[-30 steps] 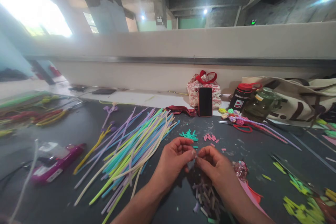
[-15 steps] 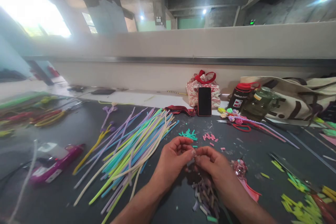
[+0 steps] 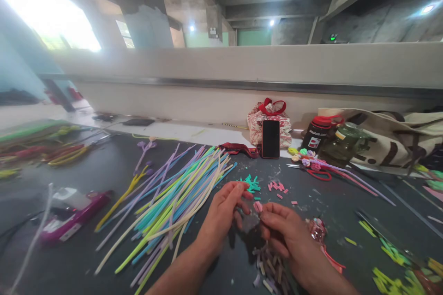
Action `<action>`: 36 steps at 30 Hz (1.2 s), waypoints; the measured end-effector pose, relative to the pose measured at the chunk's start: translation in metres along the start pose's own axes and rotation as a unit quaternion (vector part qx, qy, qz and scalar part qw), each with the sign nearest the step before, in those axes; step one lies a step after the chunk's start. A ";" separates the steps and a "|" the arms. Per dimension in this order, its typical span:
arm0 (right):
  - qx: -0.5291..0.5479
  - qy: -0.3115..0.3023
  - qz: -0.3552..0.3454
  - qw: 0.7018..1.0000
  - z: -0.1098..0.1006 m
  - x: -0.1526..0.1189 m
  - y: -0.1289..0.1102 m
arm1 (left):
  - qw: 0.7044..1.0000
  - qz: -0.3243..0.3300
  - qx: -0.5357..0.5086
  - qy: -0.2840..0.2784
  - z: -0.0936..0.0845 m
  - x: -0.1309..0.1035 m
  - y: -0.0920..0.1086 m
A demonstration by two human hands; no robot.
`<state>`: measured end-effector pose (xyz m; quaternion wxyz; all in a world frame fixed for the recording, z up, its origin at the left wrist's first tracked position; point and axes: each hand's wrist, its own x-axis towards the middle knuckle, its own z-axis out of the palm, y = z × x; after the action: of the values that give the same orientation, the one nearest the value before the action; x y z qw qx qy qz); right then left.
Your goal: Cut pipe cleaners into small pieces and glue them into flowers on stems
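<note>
A small pink piece (image 3: 258, 206) is pinched between the thumb and finger of my right hand (image 3: 289, 228). Just to its left, my left hand (image 3: 224, 209) has its fingers loosely apart, with nothing visible between them. Short teal pieces (image 3: 252, 183) lie beyond my left fingertips, and short pink pieces (image 3: 277, 186) are to their right. Below my hands is a heap of short purple and grey pieces (image 3: 272, 267), partly hidden by my right hand. Long coloured fuzzy stems (image 3: 180, 198) are spread out to the left of my left hand.
A phone (image 3: 270, 139) leans on a patterned bag (image 3: 254, 122) at the back. Bottles (image 3: 346, 143), a tote bag (image 3: 391, 140) and red scissors (image 3: 320, 175) are at the right. Yellow-green pieces (image 3: 389, 279) lie front right, a purple power strip (image 3: 76, 216) left.
My hands have moved apart from each other. The left fingers have opened, and the pink piece now shows in my right fingertips. The view has tilted up slightly.
</note>
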<state>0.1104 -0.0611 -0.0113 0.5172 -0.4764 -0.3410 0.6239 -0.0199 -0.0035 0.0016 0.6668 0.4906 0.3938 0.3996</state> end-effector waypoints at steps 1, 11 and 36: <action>0.009 0.001 -0.008 1.000 0.000 -0.001 -0.002 | 1.000 -0.006 -0.012 -0.007 0.000 0.000 0.000; 0.052 0.083 -0.078 0.992 0.002 -0.001 0.003 | 0.992 -0.071 -0.060 -0.080 0.014 -0.013 -0.006; 0.066 0.108 -0.121 0.984 -0.001 0.006 0.000 | 0.976 -0.096 -0.148 -0.125 0.012 -0.016 -0.004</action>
<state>0.1113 -0.0555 -0.0133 0.6534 -0.4608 -0.2960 0.5226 -0.0144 -0.0229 0.0024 0.8113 0.3926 0.2885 0.3232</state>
